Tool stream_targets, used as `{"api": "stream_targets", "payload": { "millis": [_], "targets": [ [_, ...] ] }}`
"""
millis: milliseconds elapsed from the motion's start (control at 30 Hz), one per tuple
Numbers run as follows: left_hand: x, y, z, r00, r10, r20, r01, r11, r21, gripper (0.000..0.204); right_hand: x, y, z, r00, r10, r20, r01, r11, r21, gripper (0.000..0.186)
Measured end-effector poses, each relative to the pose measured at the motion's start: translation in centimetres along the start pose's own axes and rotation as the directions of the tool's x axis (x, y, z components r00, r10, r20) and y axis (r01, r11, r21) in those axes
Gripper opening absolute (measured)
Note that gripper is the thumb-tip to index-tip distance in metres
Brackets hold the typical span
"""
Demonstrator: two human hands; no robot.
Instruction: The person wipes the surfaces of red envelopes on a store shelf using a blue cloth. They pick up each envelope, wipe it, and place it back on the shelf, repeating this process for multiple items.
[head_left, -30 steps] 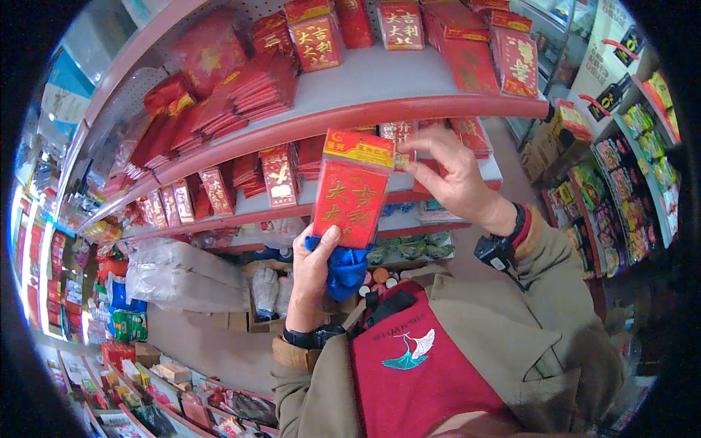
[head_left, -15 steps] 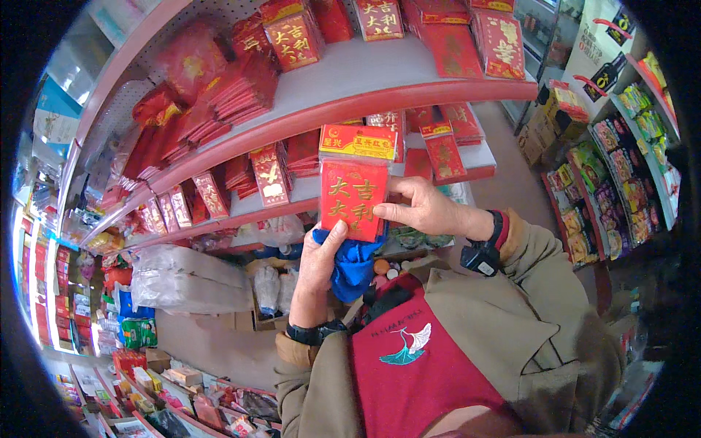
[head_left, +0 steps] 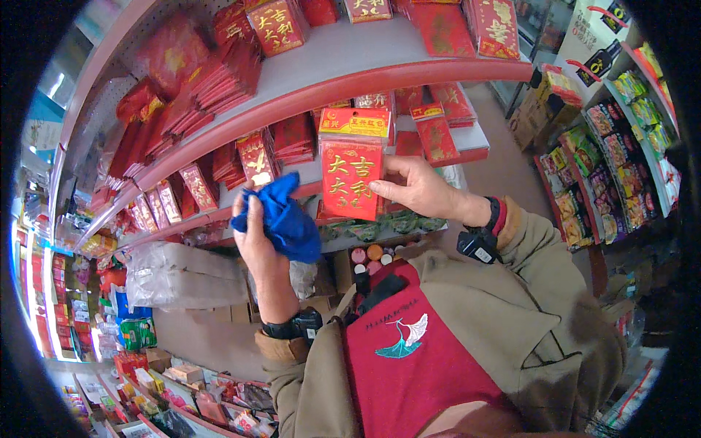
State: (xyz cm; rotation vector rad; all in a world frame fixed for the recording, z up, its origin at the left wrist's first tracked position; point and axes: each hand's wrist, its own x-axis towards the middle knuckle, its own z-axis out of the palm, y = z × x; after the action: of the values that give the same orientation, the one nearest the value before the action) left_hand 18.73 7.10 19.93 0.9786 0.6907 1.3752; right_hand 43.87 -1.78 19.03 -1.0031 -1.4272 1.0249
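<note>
My right hand (head_left: 427, 191) pinches the right edge of a pack of red envelopes (head_left: 350, 175), upright in clear wrap with a yellow-and-red header and gold characters. My left hand (head_left: 257, 232) is closed on a crumpled blue cloth (head_left: 283, 219), held to the left of the pack and apart from it. Both hands are in front of the lower shelf (head_left: 467, 142). Its red-edged board carries more red envelope packs (head_left: 198, 186), some standing in rows and some partly hidden by my hands and the cloth.
Above, an upper shelf (head_left: 343, 62) holds stacked red packets (head_left: 219, 80). Below stand a large plastic-wrapped bundle (head_left: 186, 276) and several round-lidded containers (head_left: 374, 252). A snack rack (head_left: 621, 153) is on the right, a cardboard box (head_left: 540, 109) beside it. Small goods (head_left: 186, 374) fill a display at lower left.
My left hand has let go of the pack's lower edge and moved left with the blue cloth, which was beneath the pack. The right hand still holds the pack, slightly higher.
</note>
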Motion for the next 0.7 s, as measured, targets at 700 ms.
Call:
{"api": "stream_targets", "payload": {
  "millis": [700],
  "targets": [
    [-2.8, -2.1, 7.4, 0.402, 0.36, 0.842, -0.906, 0.289, 0.309, 0.037, -0.7, 0.8, -0.2, 0.995, -0.09, -0.036, 0.092, 0.995, 0.045, 0.027]
  ]
}}
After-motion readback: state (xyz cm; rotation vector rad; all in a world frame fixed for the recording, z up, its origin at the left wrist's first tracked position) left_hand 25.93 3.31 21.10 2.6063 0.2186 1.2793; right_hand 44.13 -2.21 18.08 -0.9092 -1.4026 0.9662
